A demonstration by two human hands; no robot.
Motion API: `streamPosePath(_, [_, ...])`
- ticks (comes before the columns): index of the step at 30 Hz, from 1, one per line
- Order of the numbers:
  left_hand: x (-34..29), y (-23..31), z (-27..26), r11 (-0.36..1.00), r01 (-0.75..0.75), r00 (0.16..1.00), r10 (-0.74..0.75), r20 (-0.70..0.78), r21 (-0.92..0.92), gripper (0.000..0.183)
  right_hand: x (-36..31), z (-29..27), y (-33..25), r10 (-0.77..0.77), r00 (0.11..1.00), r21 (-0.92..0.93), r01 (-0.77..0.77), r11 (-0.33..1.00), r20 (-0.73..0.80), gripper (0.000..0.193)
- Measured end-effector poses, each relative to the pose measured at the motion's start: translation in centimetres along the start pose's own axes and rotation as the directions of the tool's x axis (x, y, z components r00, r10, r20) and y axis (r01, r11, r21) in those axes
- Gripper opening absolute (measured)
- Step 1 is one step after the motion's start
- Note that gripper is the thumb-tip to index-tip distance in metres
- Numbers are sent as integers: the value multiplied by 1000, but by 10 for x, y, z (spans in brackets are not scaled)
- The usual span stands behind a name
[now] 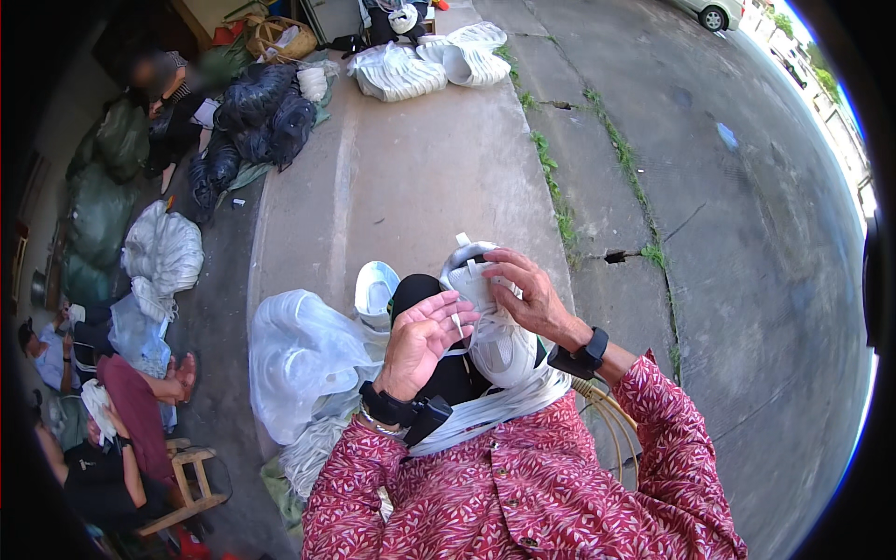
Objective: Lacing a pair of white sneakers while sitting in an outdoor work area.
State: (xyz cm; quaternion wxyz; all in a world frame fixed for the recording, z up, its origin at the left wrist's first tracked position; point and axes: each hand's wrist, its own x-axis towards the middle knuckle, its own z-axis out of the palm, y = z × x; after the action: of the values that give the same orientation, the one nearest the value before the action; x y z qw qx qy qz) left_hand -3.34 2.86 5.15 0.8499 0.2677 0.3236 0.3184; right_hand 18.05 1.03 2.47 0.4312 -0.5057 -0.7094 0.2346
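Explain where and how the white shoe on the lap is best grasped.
Probably grip the white shoe by its collar, from the far side: its opening lies at that end, offering a rim to pinch, while the toe points toward the red shirt.

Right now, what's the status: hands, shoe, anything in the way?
Left fingers at white lace, right fingers on white shoe. Shoe toe toward the body. No blockage seen; white strands lie near the toe.

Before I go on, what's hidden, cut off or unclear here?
Head view, hidden: part of the white lace-up shoe, behind the right hand.
Head view, too small: how the thin white lace sits at the left hand.
Head view, blurred: what the translucent white plastic bag holds, behind cloudy film.
Head view, cut off: the silver vehicle, by the top edge.
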Motion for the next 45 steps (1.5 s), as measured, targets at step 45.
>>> streamPosePath(45, [54,-24,16,-404,-272,840,343,421,873,13,3,-5,4,-20,998,-124,28,992,66,30])
